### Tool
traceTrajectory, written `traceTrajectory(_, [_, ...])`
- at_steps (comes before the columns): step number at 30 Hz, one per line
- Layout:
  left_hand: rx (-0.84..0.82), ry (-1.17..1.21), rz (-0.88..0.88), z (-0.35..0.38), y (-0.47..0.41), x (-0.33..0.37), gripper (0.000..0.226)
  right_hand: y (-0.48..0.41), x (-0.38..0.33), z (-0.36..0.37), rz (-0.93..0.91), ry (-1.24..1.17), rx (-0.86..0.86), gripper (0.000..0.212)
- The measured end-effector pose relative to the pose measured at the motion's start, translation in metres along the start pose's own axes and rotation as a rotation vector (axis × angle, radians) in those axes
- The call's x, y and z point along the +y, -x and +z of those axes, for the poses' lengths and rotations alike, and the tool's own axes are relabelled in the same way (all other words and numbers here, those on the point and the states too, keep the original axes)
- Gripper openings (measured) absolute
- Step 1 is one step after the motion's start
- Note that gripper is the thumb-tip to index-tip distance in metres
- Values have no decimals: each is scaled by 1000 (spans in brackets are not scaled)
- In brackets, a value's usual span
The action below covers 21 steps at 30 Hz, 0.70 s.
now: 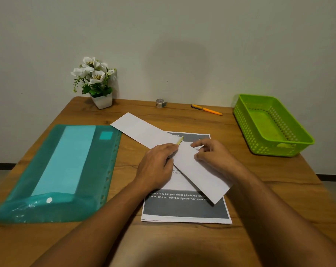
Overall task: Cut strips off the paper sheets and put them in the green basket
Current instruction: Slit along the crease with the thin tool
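Cutter (180, 140) in left grip (157, 166), strip (140, 130) beneath

Left hand (157, 167) and right hand (214, 156) are bare, forearms seemingly too.

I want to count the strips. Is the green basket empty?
The green basket is empty: only its bare floor shows, no strips.

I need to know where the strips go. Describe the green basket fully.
The green basket is a bright green, rectangular tray of what looks like plastic, with rows of small holes in its walls, a handle slot in its near end and a solid floor. It stands upright and looks empty at the table's right edge; nothing else touches it.
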<state>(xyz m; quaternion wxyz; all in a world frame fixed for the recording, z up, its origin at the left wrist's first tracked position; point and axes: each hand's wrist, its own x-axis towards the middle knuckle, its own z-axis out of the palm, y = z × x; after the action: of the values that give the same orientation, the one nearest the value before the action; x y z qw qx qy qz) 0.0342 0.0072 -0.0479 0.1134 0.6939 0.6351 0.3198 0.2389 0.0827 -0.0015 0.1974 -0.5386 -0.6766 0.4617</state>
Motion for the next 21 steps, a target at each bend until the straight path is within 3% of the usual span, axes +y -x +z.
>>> traceTrajectory(6, [34,-3,34,-1,2,3,40,-12,-2,6,67,-95,-39,28])
traceTrajectory(15, [40,-5,102,-1,5,5,38,-34,-15,18,127,-105,-28,42])
traceTrajectory(21, [60,-63,83,0,4,5,34,-29,-8,-4,177,14,-171,57])
